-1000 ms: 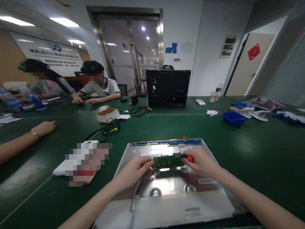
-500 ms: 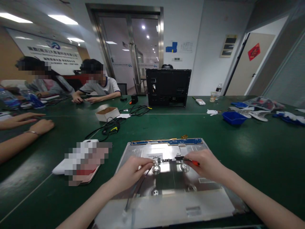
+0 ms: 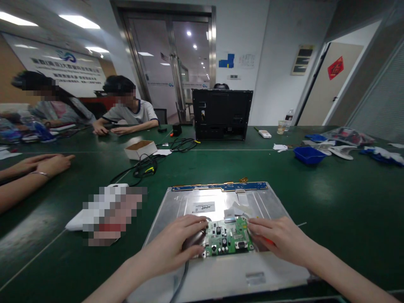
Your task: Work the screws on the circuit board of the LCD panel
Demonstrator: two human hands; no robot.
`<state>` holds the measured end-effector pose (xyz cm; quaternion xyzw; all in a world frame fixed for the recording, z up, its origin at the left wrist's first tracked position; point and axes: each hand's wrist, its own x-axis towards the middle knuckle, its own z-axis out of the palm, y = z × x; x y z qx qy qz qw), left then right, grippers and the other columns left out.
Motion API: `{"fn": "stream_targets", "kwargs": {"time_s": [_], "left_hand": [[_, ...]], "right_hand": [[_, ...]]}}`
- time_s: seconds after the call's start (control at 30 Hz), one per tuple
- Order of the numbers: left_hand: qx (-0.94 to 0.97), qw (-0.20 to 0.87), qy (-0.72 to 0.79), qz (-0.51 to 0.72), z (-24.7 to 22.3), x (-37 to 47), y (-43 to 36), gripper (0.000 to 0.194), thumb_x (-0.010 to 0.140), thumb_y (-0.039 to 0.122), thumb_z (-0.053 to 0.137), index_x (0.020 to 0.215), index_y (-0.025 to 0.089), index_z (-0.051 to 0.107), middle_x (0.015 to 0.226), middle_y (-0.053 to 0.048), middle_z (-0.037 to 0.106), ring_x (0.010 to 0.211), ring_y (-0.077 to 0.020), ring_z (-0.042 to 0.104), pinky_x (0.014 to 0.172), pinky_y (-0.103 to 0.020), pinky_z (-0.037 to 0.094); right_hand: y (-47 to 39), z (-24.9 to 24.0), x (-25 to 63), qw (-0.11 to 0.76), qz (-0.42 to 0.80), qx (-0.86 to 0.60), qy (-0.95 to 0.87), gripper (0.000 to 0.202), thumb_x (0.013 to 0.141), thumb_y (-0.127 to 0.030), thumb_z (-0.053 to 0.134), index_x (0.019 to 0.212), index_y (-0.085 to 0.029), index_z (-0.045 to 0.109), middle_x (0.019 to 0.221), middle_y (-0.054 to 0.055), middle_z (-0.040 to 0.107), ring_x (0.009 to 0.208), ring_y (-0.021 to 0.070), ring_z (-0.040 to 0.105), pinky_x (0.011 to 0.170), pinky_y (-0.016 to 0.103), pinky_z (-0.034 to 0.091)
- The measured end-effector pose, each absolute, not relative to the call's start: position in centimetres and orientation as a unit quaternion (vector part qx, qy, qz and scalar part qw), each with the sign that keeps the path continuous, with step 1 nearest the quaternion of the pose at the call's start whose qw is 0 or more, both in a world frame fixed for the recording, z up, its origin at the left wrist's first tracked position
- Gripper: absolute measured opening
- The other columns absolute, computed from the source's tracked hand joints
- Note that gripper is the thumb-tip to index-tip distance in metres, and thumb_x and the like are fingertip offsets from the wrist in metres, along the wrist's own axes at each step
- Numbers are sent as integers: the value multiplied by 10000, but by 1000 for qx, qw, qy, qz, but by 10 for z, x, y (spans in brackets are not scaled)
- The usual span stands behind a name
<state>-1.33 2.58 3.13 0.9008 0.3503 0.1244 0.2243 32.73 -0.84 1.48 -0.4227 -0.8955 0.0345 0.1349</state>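
– while both your hands frame the circuit board, where does it sit?
– green face up, about midway between the left and right edges of the metal panel, on your side of the table and well short of its far edge. whether its underside touches the panel, you can't tell from above.
– and your grip?
– your left hand has thumb and fingers well spread along the board's left end; whether they pinch or only rest there, i cannot tell. your right hand has its fingertips at the board's right edge, with an orange-red piece tucked under them. its thumb is hidden, so i can't tell how tightly that grip is closed.
– how will it handle for you?
– light and stiff, i'd judge, but fragile: bending could crack joints, and the panel's smooth metal may let it slide. take it by the bare short edges, off the small parts and the port at its near edge. watch the dark cable by your left hand too; it's flexible and could tug.
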Motion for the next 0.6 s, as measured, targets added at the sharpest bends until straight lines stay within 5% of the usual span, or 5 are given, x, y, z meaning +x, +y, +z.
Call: {"fn": "stream_targets", "kwargs": {"time_s": [0.23, 0.6], "left_hand": [[895, 212, 381, 96, 14, -13, 24, 708, 896, 471, 656, 1521, 281, 381, 1556, -121, 409, 1425, -354, 360, 1156, -584, 319], [899, 189, 379, 108, 20, -8, 22, 569, 935, 350, 595, 1474, 266, 432, 1520, -114, 450, 1391, -330, 405, 1151, -549, 348]], "right_hand": [[-14, 23, 319, 64, 116, -495, -859, 680, 925, -532, 595, 1511, -237, 415, 1536, 171, 436, 1034, 342, 715, 852, 510, 587], [-12, 16, 317, 71, 108, -501, -856, 635, 946, -511, 565, 1491, -206, 451, 1496, 169, 485, 1048, 355, 707, 884, 536, 572]]}}
